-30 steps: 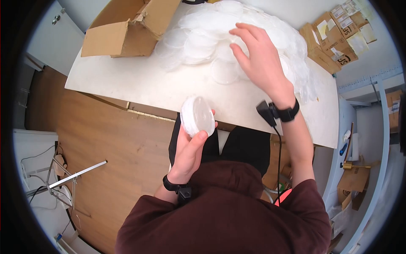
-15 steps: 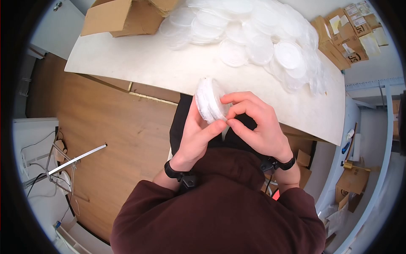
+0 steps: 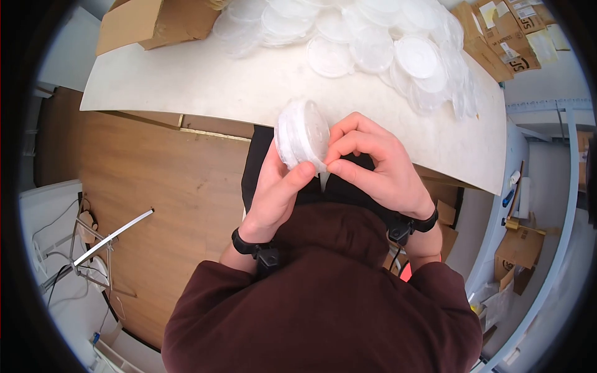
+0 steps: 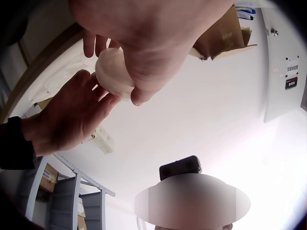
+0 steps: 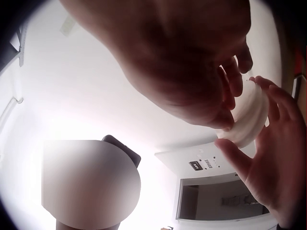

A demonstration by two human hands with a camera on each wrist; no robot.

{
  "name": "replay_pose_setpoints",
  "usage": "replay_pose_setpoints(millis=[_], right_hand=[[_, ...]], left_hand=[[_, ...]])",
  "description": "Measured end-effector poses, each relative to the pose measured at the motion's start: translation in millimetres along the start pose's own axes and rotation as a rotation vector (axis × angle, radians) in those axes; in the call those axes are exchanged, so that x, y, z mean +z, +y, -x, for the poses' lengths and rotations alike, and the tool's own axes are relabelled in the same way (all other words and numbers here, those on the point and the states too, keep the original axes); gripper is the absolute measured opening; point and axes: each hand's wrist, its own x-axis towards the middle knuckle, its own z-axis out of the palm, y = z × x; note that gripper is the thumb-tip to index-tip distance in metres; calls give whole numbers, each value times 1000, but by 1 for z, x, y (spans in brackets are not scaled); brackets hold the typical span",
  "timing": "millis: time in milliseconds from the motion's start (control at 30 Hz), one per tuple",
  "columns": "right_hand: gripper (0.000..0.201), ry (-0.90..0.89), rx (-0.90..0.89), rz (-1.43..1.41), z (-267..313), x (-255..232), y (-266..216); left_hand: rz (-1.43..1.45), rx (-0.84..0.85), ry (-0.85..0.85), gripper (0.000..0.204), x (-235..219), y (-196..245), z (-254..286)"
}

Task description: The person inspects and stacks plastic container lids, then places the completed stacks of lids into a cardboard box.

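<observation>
The left hand [image 3: 273,193] clasps a stack of clear plastic lids [image 3: 301,133] by its rim, held just off the surface's [image 3: 205,87] near edge. The right hand [image 3: 373,168] pinches the lowest rim. Probably light, thin, slippery (bendy too); best gripped at the edges.

A storeroom or packing room: a white desk [image 3: 249,87] heaped with clear plastic lids [image 3: 373,31], an open cardboard box [image 3: 134,25] at one corner, more labelled cartons [image 3: 504,43] stacked beside it, metal shelving [image 4: 62,201], and bare wood flooring [image 3: 143,180].
</observation>
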Motion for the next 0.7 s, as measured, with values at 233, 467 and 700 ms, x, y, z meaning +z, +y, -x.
replay_pose_setpoints(millis=[233, 467, 700], right_hand=[[4, -38, 64, -115, 2, 3, 4], [2, -20, 7, -66, 5, 9, 9], [6, 16, 36, -98, 8, 4, 8]], left_hand=[[24, -24, -27, 93, 2, -1, 0], [-62, -62, 12, 88, 6, 4, 1], [-104, 3, -6, 86, 0, -4, -1]])
